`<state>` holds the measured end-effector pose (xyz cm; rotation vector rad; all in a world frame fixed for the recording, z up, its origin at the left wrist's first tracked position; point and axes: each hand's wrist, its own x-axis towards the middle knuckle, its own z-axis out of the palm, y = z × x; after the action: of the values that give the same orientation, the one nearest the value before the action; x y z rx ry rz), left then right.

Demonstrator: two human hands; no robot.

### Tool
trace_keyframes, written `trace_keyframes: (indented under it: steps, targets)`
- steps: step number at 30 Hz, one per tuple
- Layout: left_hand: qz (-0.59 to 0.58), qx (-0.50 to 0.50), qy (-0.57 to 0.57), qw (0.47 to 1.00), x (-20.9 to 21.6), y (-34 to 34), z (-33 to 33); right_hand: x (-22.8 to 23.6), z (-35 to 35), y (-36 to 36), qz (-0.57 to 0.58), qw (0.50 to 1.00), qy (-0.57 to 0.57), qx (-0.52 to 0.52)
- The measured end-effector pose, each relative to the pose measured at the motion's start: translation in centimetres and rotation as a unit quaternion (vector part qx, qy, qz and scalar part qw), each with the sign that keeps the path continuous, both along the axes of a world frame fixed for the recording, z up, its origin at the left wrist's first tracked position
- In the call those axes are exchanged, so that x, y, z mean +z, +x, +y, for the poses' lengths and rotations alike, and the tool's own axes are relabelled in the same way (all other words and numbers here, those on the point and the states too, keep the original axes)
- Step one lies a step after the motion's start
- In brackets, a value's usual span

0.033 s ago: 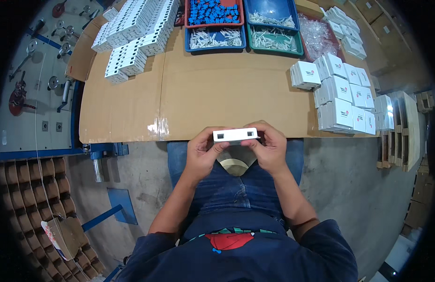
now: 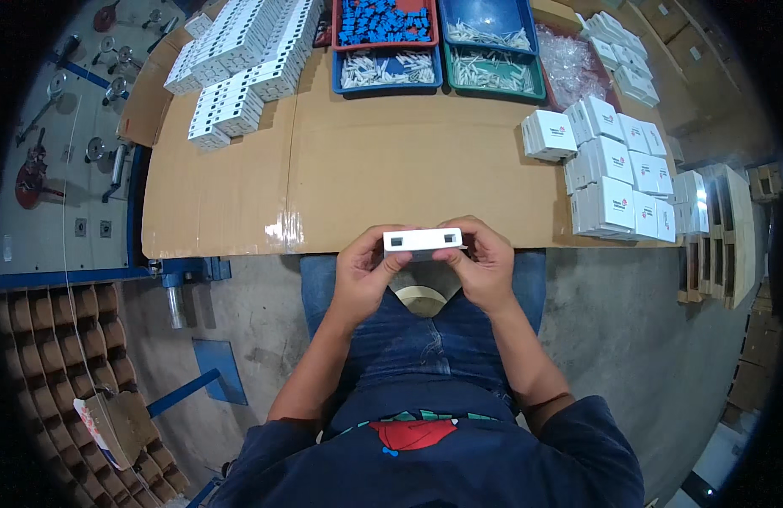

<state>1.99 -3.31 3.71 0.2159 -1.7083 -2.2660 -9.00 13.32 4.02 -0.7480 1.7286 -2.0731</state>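
Note:
Between my two hands is a white plastic box (image 2: 422, 240), flat and edge-on, with two small dark square openings in the side that faces me. My left hand (image 2: 363, 269) grips its left end, thumb on the lower edge and fingers behind. At the right end my right hand (image 2: 486, 264) holds it the same way. The box is held just past the near edge of the cardboard-covered table (image 2: 425, 169), above my lap. My fingertips behind the box are hidden.
Stacked white boxes with dark openings (image 2: 231, 110) stand at the back left. Trays hold blue parts (image 2: 383, 21), white pegs (image 2: 387, 69) and clear plastic pieces (image 2: 569, 72). White boxes with a red mark (image 2: 612, 161) are piled at right. A grey workbench (image 2: 70, 220) adjoins on the left.

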Motion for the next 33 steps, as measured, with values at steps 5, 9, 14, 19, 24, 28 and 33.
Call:
trace_keyframes:
  steps: [5,9,14,19,24,28,33]
  targets:
    - [0.005,-0.009,0.008,1.0,-0.4,-1.2,-0.5,0.0,-0.3,-0.3,-0.097,0.995,0.021,-0.008]
    - [-0.061,-0.069,0.261,0.961,-1.3,-2.1,-0.1,0.1,-1.3,-0.8,-0.161,0.987,0.012,-0.024]
    - [-0.108,-0.14,0.42,0.89,-1.7,-2.0,1.1,-0.7,-1.1,-1.8,0.219,0.94,0.239,-0.106]
    - [-0.162,-0.107,0.447,0.873,-4.4,-1.3,1.7,0.6,-0.8,-1.0,0.306,0.927,0.193,0.102]
    - [-0.146,-0.071,0.472,0.866,-3.7,-1.8,2.4,-0.6,-1.4,-1.2,0.314,0.919,0.207,0.12]
    - [-0.13,-0.056,0.475,0.869,-2.3,-2.2,3.0,-0.5,-1.6,-1.3,0.305,0.925,0.202,0.102]
    - [-0.13,-0.005,0.476,0.87,-1.7,-2.1,4.1,-1.5,-1.7,-1.1,0.349,0.915,0.178,0.096]
